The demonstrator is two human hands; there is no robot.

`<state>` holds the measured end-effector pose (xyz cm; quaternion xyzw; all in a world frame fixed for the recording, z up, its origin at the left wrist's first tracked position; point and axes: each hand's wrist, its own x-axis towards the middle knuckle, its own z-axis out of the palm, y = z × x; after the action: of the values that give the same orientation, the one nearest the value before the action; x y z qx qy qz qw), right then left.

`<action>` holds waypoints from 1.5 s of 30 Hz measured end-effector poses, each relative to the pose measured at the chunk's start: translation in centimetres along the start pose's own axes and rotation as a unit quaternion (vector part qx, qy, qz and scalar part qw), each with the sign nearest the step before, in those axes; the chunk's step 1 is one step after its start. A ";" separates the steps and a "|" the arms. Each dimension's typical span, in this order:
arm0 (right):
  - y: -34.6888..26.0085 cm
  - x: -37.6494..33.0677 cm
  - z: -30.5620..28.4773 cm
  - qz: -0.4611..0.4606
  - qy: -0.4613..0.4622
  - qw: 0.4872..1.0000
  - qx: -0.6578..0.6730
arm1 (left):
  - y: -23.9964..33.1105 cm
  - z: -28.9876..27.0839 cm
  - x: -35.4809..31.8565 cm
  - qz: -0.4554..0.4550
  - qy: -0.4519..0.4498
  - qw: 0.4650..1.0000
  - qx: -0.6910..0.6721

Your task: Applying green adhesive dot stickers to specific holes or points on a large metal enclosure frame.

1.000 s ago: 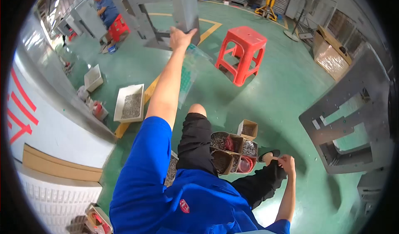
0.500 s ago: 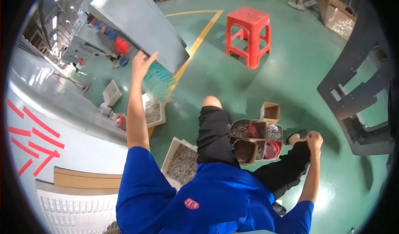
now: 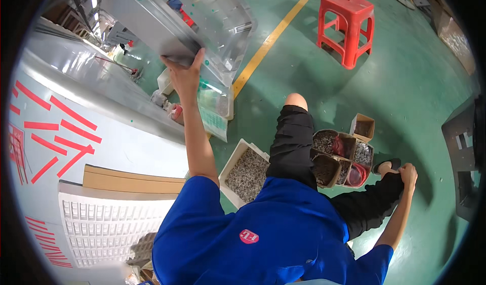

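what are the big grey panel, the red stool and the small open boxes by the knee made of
Panel under the left hand: likely sheet metal, smooth grey with a soft sheen and thin folded edges. Stool: seemingly moulded plastic, uniform glossy red in one piece. Small boxes: cardboard by their brown walls and open flaps.

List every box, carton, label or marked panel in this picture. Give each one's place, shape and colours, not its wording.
White tray: by left knee, rectangular, grey small parts.
Brown cartons: right of knee, clustered, open.
Small carton: behind cluster, square, brown.
White panel: left, red stripes.
Round badge: blue shirt, red.
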<state>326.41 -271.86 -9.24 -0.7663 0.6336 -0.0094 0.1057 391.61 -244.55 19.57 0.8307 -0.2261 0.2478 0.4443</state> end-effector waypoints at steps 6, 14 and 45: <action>-0.3 -1.2 -0.3 0.015 0.045 0.999 -0.005 | -2.5 3.9 3.1 0.025 -0.079 0.994 -0.070; -0.6 -1.0 -0.6 0.083 0.010 0.996 0.018 | -5.5 7.1 7.0 0.128 -0.202 0.930 -0.279; -1.1 0.8 -1.8 0.167 -0.170 0.970 -0.052 | -5.7 7.9 6.9 0.102 -0.304 0.888 -0.329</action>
<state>327.36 -272.76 -7.38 -0.6442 0.7253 0.1717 0.1718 402.05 -249.46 16.45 0.6441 -0.5016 -0.0615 0.5742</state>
